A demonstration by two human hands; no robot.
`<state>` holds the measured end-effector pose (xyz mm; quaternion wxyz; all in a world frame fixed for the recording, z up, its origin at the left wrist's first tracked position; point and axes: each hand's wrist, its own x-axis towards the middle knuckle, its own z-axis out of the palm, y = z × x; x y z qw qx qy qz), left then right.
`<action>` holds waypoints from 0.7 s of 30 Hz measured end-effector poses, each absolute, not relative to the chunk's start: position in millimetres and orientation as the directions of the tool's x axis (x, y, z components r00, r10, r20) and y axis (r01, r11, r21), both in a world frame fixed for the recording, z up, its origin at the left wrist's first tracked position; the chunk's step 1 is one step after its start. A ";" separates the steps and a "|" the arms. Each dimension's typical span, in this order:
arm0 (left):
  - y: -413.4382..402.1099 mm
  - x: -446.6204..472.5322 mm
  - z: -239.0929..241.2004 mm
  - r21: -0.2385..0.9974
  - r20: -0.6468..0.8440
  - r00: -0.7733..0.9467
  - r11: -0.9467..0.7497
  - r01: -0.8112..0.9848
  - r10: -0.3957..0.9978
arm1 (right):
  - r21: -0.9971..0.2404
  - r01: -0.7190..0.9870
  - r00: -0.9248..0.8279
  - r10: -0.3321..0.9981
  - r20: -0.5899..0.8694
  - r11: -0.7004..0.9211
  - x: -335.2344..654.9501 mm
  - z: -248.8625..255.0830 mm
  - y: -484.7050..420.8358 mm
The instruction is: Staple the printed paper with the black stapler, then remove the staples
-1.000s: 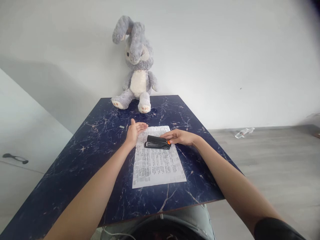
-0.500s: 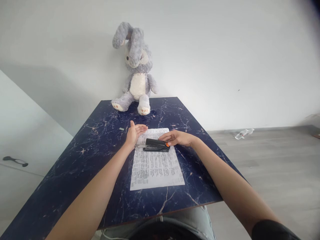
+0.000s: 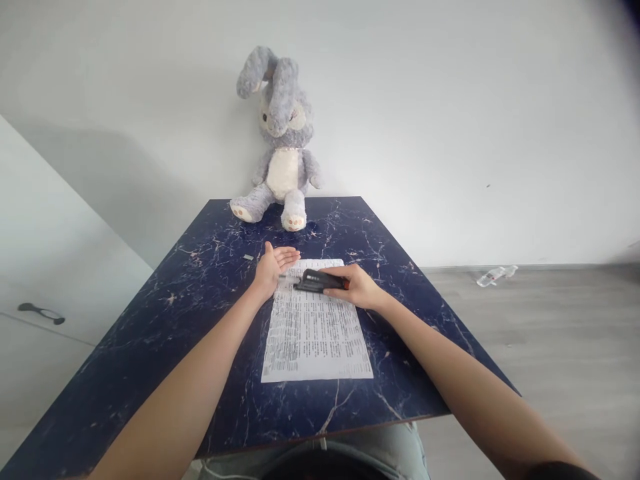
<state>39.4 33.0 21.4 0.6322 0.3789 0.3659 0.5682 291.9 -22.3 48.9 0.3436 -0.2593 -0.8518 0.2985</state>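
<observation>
Over the upper part of a printed sheet of paper (image 3: 320,340), my right hand (image 3: 361,287) grips a black stapler (image 3: 320,281) by its rear end, where a bit of orange shows. From the stapler's front a thin metal piece sticks out to the left and reaches my left hand (image 3: 270,270). That hand is open, palm turned toward the stapler, with its fingers stretched out and the thumb up. Whether the metal piece touches the palm, I cannot tell. A small pale strip (image 3: 248,257) lies on the table left of my left hand.
A grey plush rabbit (image 3: 283,170) sits at the far end of the dark blue marbled table (image 3: 200,313), against the wall. To the left is a white cabinet with a black handle (image 3: 43,312). A clear plastic bottle (image 3: 496,275) lies on the floor at right.
My right hand has closed around the stapler's rear, fingers on one side and thumb on the other, and the stapler has tilted and shifted slightly. My left hand stays open beside it.
</observation>
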 end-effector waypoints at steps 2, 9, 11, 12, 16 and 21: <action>30.3 36.4 24.0 0.850 -0.008 0.227 0.126 -0.512 0.974 | -0.530 0.306 -0.544 0.602 0.584 0.791 292.1 48.1 -21.5; 26.5 26.6 27.3 0.723 -0.088 0.599 0.464 -0.511 0.796 | 0.022 0.568 -0.598 0.394 0.698 0.823 289.4 42.6 -18.4; 25.7 26.2 27.1 0.742 -0.095 0.595 0.455 -0.492 0.798 | 0.102 0.562 -0.656 0.367 0.659 0.821 290.5 43.0 -18.0; 25.1 26.5 26.8 0.756 -0.094 0.583 0.438 -0.486 0.807 | 0.133 0.558 -0.682 0.361 0.636 0.819 291.1 43.5 -17.9; 23.0 28.9 24.3 0.826 -0.045 0.551 0.342 -0.449 0.833 | 0.138 0.564 -0.725 0.408 0.555 0.814 291.7 45.2 -18.4; 26.1 30.5 18.0 0.886 -0.043 0.513 0.270 -0.377 0.857 | 0.047 0.599 -0.688 0.484 0.541 0.799 290.4 46.7 -19.3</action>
